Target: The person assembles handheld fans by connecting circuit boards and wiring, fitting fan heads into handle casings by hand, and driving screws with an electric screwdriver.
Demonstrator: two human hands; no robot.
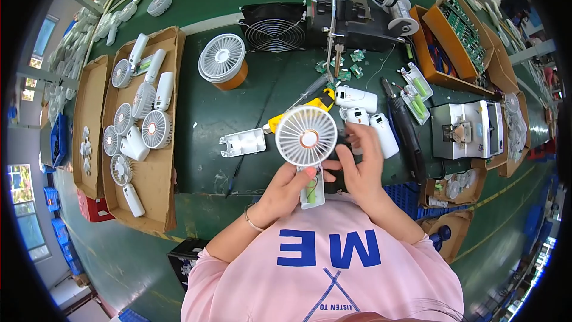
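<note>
My left hand (289,188) grips a white handheld fan (306,136) by its handle, just below the round grille. The handle's cover is off, and a green battery (311,192) and thin wires show inside. Beside the fan's right edge, my right hand (364,164) has its fingers apart and slightly bent, with nothing visible in them. Several white handle parts (384,134) lie just beyond that hand. To the left of the fan rests an empty white half-shell (243,142), next to a yellow-handled tool (325,101).
A cardboard tray (170,161) of small fans stands at left. Farther back are an orange tub (229,80) topped by a fan grille, a black cooling fan (274,33) and a soldering stand (336,42). A black electric screwdriver (406,134) and a metal fixture (468,130) lie at right.
</note>
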